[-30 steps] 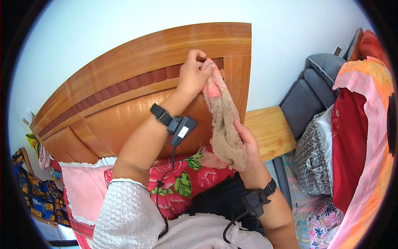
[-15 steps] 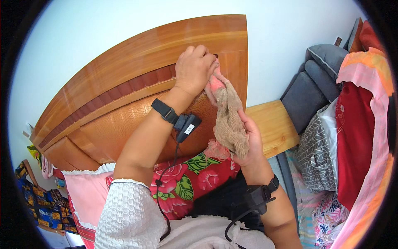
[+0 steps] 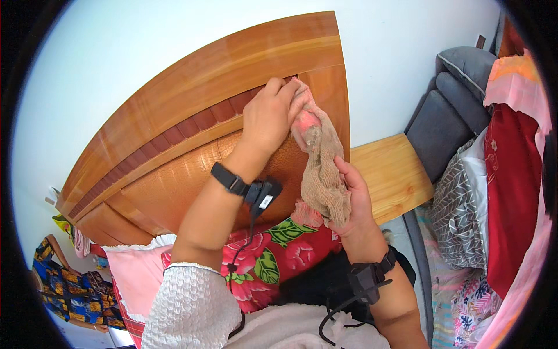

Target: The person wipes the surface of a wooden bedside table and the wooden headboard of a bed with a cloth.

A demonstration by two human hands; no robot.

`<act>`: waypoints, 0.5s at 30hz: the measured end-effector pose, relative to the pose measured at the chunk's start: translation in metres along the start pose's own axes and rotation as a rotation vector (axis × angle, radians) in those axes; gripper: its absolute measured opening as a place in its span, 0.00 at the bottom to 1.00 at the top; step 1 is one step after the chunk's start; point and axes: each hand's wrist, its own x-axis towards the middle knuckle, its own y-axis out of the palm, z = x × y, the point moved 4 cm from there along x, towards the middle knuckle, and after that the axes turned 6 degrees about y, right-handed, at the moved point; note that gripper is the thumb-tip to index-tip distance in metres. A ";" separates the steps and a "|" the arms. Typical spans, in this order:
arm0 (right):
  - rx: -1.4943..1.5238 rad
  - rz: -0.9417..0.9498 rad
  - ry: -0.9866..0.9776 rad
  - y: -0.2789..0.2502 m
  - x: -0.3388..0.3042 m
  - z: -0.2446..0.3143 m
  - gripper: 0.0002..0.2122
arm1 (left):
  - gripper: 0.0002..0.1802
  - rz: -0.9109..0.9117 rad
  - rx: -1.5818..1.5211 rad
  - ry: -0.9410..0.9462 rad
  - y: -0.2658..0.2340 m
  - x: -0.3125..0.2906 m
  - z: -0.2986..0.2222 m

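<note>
A worn cloth (image 3: pixel 323 168), brown with pink patches and frayed pink edges, hangs between my two hands in front of the headboard (image 3: pixel 203 168). My left hand (image 3: pixel 270 113) grips its upper end against the slatted strip of the headboard, fingers bent around it. Lower down, my right hand (image 3: pixel 357 200) cups the bunched end, thumb pointing up and the other fingers mostly hidden behind the cloth. Each wrist wears a black strap with a small device and a cable.
Below the headboard lie a red floral bed cover (image 3: pixel 290 256) and a pink pillow (image 3: pixel 136 270) with white ruffles. A wooden nightstand top (image 3: pixel 389 174) stands to the right, beside a grey sofa (image 3: pixel 442 125). Cushions and a red cloth (image 3: pixel 511 198) are piled at far right.
My left hand has shifted slightly down, and its fingers have spread along the cloth's upper end. My right hand still holds the lower end. The whole view has turned a little.
</note>
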 end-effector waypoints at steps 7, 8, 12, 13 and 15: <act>-0.002 -0.035 -0.033 0.001 0.001 -0.002 0.15 | 0.32 0.221 -0.023 -0.103 0.001 0.001 -0.016; -0.004 -0.032 -0.037 0.003 0.000 -0.002 0.15 | 0.32 0.217 -0.024 -0.099 0.004 0.002 -0.015; -0.012 0.008 -0.001 0.013 0.002 -0.007 0.15 | 0.26 0.055 -0.188 -0.087 0.011 -0.001 -0.003; -0.015 0.027 0.019 0.017 0.002 -0.006 0.15 | 0.24 0.024 -0.232 -0.092 0.011 0.000 -0.002; -0.026 0.062 0.030 0.020 0.007 -0.007 0.15 | 0.21 0.030 -0.203 -0.094 0.008 0.002 -0.001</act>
